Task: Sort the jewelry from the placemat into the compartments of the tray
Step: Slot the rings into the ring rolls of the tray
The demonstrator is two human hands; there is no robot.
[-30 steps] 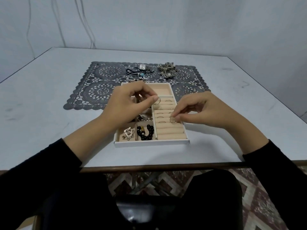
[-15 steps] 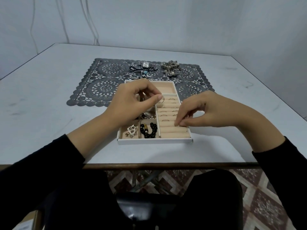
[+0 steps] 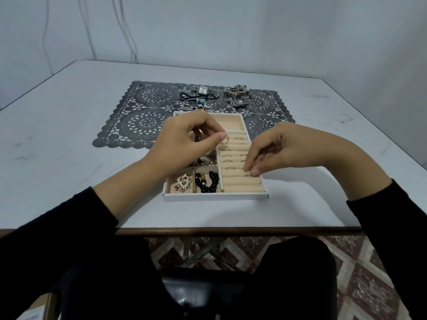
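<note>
The left hand point(image 3: 184, 144) pinches a thin ring point(image 3: 224, 140) at the tips of thumb and forefinger, above the tray point(image 3: 215, 197). This ring stands upright, with its hole facing the camera. The right hand point(image 3: 284, 148) pinches a second ring point(image 3: 247, 174), half hidden under its fingertips, in a groove near the tray's right wall.

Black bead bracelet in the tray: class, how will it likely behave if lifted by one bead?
Probably floppy: the black bead bracelet lies in a slack curve. Its round, glossy beads look slippery and apt to roll.
</note>
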